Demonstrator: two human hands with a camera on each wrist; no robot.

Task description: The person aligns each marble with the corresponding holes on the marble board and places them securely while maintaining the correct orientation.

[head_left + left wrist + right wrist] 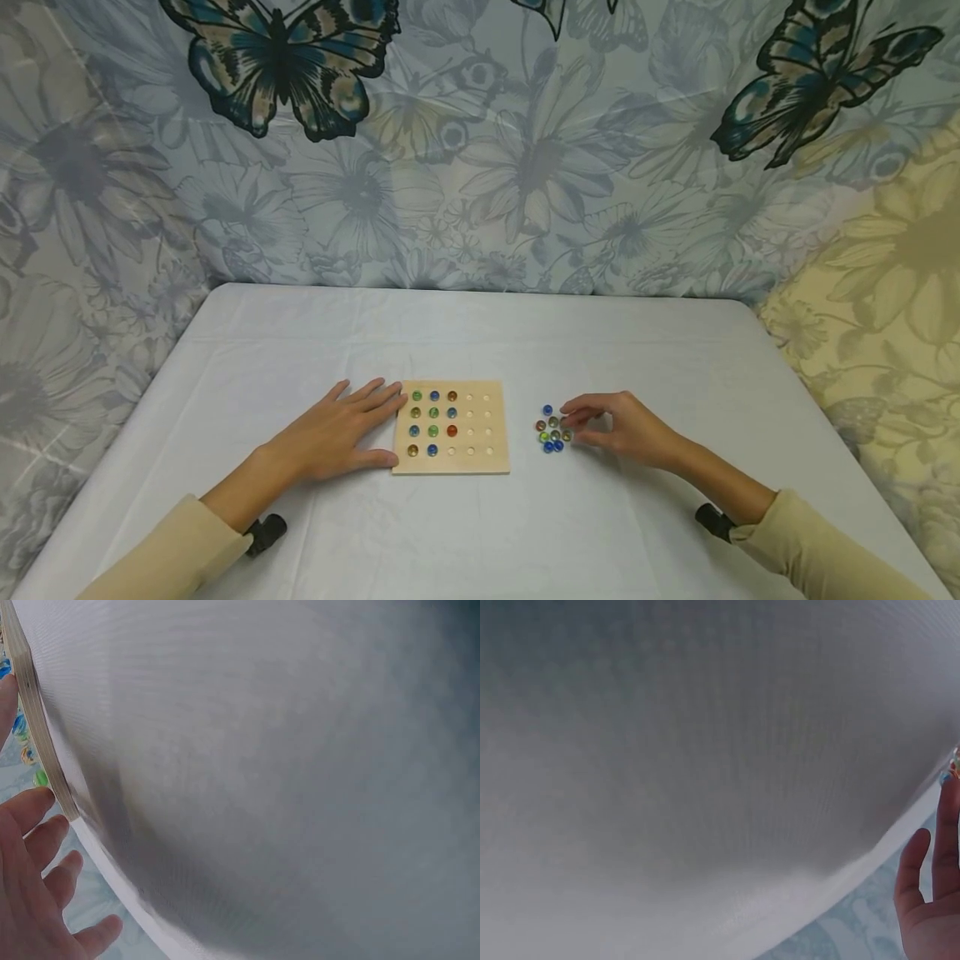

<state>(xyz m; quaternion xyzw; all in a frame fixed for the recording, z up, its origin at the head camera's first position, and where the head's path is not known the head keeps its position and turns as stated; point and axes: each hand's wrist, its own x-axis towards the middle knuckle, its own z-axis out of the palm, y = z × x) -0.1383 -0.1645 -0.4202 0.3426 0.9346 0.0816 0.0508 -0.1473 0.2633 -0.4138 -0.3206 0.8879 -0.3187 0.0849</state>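
A square-cornered wooden board with rows of round hollows lies flat on the table. Glass marbles in green, blue, amber and red fill its two left columns and the top three hollows of the middle column. My left hand lies spread at the board's left side, thumb and fingertips at its edge. Right of the board, several loose marbles sit in a small cluster. My right hand reaches over the cluster's right side, index finger and thumb bent and apart, fingertips right at the marbles.
A white cloth covers the table, whose far edge meets a hanging fabric with flowers and butterflies. Each wrist carries a small black camera, one on the left and one on the right.
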